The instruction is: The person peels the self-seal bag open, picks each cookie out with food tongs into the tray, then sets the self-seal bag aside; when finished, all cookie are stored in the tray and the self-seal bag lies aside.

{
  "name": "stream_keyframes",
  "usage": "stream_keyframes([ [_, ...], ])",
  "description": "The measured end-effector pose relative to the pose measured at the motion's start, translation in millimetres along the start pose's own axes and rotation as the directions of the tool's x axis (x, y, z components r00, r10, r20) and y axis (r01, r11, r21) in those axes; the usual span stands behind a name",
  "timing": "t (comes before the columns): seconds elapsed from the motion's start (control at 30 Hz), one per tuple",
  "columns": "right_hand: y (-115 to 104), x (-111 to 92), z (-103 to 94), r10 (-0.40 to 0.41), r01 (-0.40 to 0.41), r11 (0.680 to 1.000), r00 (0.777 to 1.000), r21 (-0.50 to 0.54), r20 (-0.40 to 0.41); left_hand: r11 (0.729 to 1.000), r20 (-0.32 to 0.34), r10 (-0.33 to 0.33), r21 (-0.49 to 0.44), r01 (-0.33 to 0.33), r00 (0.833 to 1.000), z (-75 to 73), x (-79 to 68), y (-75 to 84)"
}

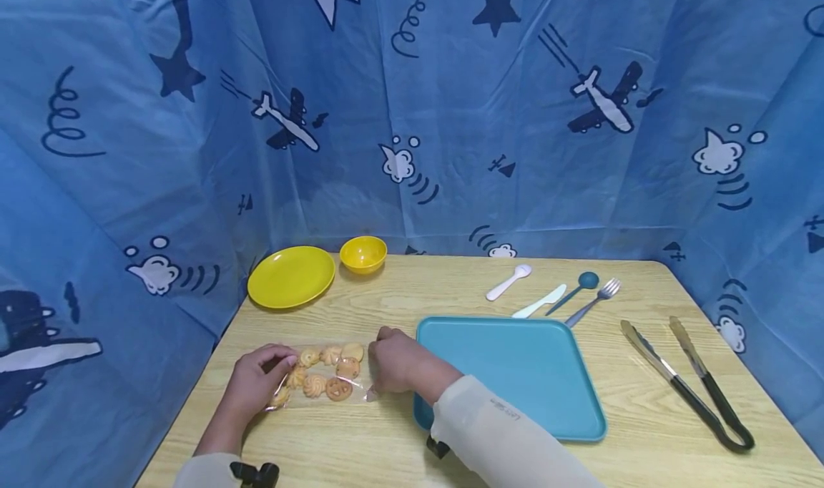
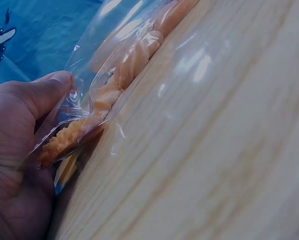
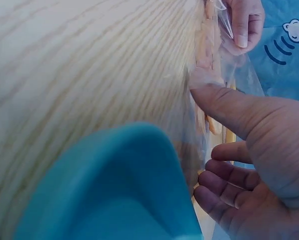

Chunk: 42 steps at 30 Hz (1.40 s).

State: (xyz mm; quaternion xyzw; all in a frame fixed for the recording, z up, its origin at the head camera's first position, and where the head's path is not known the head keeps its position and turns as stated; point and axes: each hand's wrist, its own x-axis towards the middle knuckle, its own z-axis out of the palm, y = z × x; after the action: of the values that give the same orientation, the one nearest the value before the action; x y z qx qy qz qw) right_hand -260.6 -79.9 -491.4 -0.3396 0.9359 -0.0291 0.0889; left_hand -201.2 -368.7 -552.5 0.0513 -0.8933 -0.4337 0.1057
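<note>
A clear plastic bag of cookies (image 1: 315, 384) lies on the wooden table, its several cookies spread in a loose ring. My left hand (image 1: 254, 381) pinches the bag's left end, with the thumb over the film in the left wrist view. At the opposite end is my right hand (image 1: 402, 360), seen closely in the right wrist view. There the thumb (image 3: 209, 95) touches the film, while the bent fingers (image 3: 222, 175) lie beside the bag's edge, apart from the thumb.
A blue tray (image 1: 508, 373) sits under and beside the right forearm. Behind are a yellow plate (image 1: 292, 277) and a yellow bowl (image 1: 363, 255). To the right lie a white spoon (image 1: 508, 282), knife (image 1: 539, 302), dark spoon (image 1: 587, 280), fork (image 1: 592, 303) and tongs (image 1: 698, 388).
</note>
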Motion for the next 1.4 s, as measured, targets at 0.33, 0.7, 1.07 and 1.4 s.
stream_keyframes([
  [0.33, 4, -1, -2.4, 0.009, -0.008, 0.998, 1.000, 0.060, -0.006, 0.998, 0.003, -0.021, -0.065, 0.021, 1.000, -2.4, 1.2, 1.0],
  [0.7, 6, -4, -8.8, -0.019, 0.023, 0.990, 0.999, 0.136, -0.029, 0.988, 0.030, -0.061, -0.137, 0.065, 0.998, -7.8, 3.7, 0.6],
  [1.07, 27, -29, -23.2, -0.080, 0.101, 0.977, 0.990, 0.185, -0.118, 0.978, 0.035, -0.082, -0.188, 0.088, 0.996, -9.7, 4.2, -1.5],
  [1.4, 118, -114, -35.5, 0.056, 0.038, 0.957, 0.950, 0.289, -0.307, 0.972, 0.047, -0.100, -0.209, 0.108, 0.994, -6.6, 3.5, -2.4],
])
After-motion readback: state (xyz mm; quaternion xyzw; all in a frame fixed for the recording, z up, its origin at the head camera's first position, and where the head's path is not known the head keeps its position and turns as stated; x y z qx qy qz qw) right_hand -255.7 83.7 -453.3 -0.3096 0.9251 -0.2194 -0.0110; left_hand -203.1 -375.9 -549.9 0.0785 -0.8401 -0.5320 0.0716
